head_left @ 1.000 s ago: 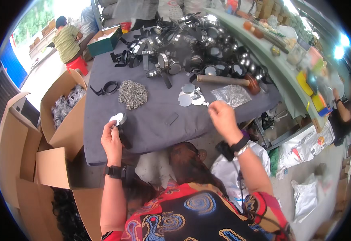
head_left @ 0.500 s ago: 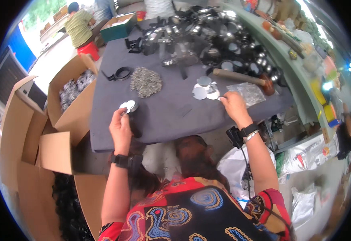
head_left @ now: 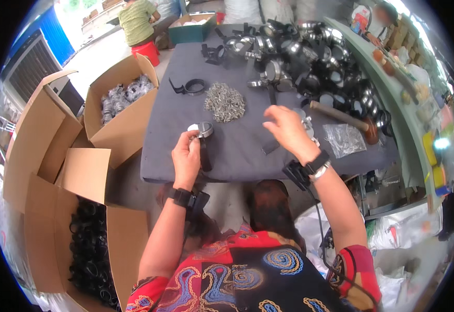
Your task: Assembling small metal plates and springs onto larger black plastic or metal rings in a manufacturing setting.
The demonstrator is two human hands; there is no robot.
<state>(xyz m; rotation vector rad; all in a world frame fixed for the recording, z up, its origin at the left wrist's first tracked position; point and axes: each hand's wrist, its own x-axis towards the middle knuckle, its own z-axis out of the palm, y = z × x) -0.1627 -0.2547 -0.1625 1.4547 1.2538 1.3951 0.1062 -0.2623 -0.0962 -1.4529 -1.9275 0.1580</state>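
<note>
My left hand (head_left: 186,158) is closed on a round metal-rimmed part (head_left: 203,129) near the table's front edge. The part has a black handle pointing toward me, and a small white piece shows by my fingertips. Over the middle of the table is my right hand (head_left: 289,134), with thumb and forefinger apart and nothing seen between them. It partly covers some thin silvery discs (head_left: 308,126). Just beyond its fingers, a black handle (head_left: 272,94) sticks out from the pile. Left of that hand lies a heap of small metal pieces (head_left: 226,102).
A pile of black and silver ring parts (head_left: 310,57) fills the table's far right. A wooden-handled hammer (head_left: 341,115) and a clear plastic bag (head_left: 344,140) lie at right. One black ring (head_left: 194,87) lies apart. Open cartons (head_left: 128,148) stand left; a person (head_left: 137,23) sits beyond.
My right hand has left the discs' near edge and moved left and farther over the table. My left hand keeps hold of the metal-rimmed part. The whole view has shifted, putting the table farther right.
</note>
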